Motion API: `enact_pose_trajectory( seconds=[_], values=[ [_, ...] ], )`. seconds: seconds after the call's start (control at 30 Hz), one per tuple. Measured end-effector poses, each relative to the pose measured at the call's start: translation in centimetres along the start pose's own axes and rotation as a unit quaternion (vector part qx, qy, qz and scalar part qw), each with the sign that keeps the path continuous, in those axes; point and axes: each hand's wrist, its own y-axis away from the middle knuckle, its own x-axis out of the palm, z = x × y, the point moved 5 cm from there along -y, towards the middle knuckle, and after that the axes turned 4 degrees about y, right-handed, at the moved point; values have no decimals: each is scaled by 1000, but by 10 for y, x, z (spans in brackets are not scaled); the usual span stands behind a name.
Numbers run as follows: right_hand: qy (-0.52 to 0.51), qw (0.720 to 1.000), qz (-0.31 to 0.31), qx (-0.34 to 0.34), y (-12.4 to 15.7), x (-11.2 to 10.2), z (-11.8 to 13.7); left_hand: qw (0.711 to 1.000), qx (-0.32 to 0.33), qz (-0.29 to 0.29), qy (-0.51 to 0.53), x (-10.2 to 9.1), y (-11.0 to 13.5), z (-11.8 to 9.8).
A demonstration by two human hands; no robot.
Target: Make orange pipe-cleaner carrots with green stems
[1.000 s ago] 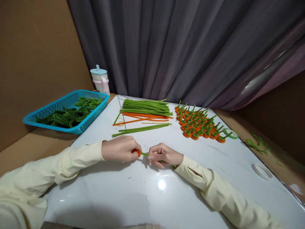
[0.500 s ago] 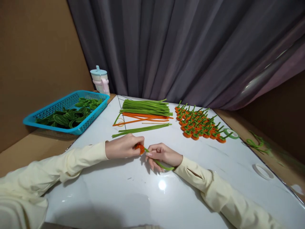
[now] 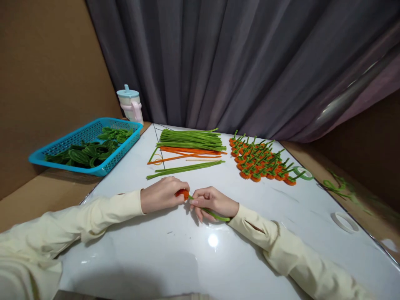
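Note:
My left hand (image 3: 164,194) is closed around a small orange fuzzy coil (image 3: 182,194), which looks like a pipe-cleaner piece. Most of it is hidden behind the fingers. From the coil a green pipe cleaner (image 3: 215,215) runs rightward into my right hand (image 3: 213,203), whose thumb and index finger pinch it close to the coil. Its free end passes under the palm and comes out by the wrist. Both hands are just above the white tabletop (image 3: 150,254), almost touching each other. A few loose green pipe cleaners (image 3: 184,169) lie beyond my left hand.
Farther back lie a green pipe-cleaner bundle (image 3: 190,139) and orange pipe cleaners (image 3: 187,155). Several orange pieces with green stems (image 3: 262,162) stand at right, near green tape (image 3: 303,173) and a white ring (image 3: 345,222). At left are a blue basket (image 3: 106,166) of green leaves and a cup (image 3: 130,104).
My left hand has shifted slightly, and the orange coil has turned a little in its fingers. The pipe cleaner's free end lies straighter below my right hand.

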Motion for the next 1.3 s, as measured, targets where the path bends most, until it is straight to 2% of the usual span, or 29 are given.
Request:
enact_pose_trajectory(
  seconds=[0.17,0.4,0.6,0.67,0.77,0.9,0.97,1.03,1.13,1.2,1.3],
  values=[
    [18,1000,15,9,2,0,0,998,49,43,-16,-3,-1,-8],
    [35,999,15,10,5,-3,2,996,53,77,12,-8,-2,-9],
    [-1,1000,24,3,6,-8,1,971,40,208,111,-16,2,0],
    [-10,1000,30,2,5,-7,2,967,37,223,116,-22,3,4],
    [-4,1000,-3,-1,4,-5,4,971,23,210,117,-26,2,7],
    [56,995,-80,-4,2,-4,4,967,33,212,141,-16,1,1],
    [78,993,-84,-6,2,-2,3,963,37,215,156,-12,1,-1],
    [83,994,-70,-11,2,-1,2,962,15,214,166,-13,0,1],
    [55,996,-70,-22,1,-3,0,955,-60,225,184,-21,-1,11],
    [31,996,-79,-28,1,-5,-2,942,-95,239,218,-25,-1,16],
    [14,995,-88,-32,0,-6,-2,918,-109,254,284,-25,-3,19]
  ],
)
